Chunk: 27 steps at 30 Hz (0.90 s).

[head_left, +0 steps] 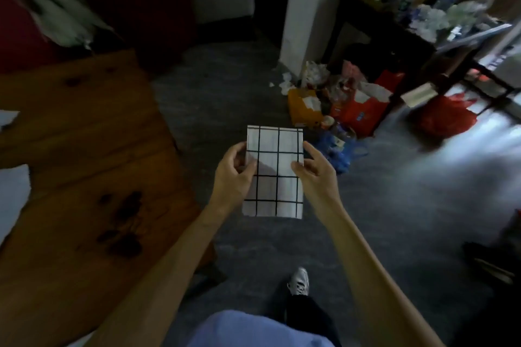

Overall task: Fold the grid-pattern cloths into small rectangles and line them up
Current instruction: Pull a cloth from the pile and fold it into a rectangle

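A white cloth with a black grid [275, 172], folded into a rectangle, hangs in the air over the grey floor. My left hand [232, 175] pinches its left edge, thumb on the front. On the opposite edge my right hand [315, 170] pinches it, thumb on the front and index finger straight along the side. More white cloth lies at the left edge of the wooden table [84, 163]: a piece [12, 197] near me and another [7, 118] farther back; their pattern is not visible.
The wooden table fills the left. A pile of bags and litter [338, 104] sits on the floor by a white pillar [307, 8]. A cluttered dark shelf [423, 8] stands at the right. My shoe [298, 280] is on the grey floor below the cloth.
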Each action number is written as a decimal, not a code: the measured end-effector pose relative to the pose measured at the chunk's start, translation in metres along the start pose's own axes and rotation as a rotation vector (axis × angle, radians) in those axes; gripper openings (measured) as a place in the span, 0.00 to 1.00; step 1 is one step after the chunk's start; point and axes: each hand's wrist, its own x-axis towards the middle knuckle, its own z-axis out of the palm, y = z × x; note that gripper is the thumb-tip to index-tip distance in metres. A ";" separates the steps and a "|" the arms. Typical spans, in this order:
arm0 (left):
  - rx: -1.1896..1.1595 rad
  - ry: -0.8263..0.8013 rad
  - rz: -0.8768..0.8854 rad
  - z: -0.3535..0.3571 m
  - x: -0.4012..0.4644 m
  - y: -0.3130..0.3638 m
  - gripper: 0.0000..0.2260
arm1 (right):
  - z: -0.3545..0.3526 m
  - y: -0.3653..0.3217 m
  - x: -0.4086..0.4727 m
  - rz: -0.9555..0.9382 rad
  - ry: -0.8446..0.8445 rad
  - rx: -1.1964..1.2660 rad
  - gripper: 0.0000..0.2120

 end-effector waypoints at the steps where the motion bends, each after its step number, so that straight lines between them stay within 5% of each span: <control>1: -0.001 0.054 -0.006 0.002 0.008 0.005 0.20 | 0.000 -0.005 0.019 -0.003 -0.053 -0.018 0.28; 17: 0.015 0.831 -0.308 -0.048 0.017 0.005 0.16 | 0.136 -0.039 0.138 -0.170 -1.070 -0.356 0.32; 27: -0.304 1.049 -0.488 -0.100 0.034 -0.076 0.16 | 0.255 -0.012 0.146 -0.112 -1.312 -0.550 0.27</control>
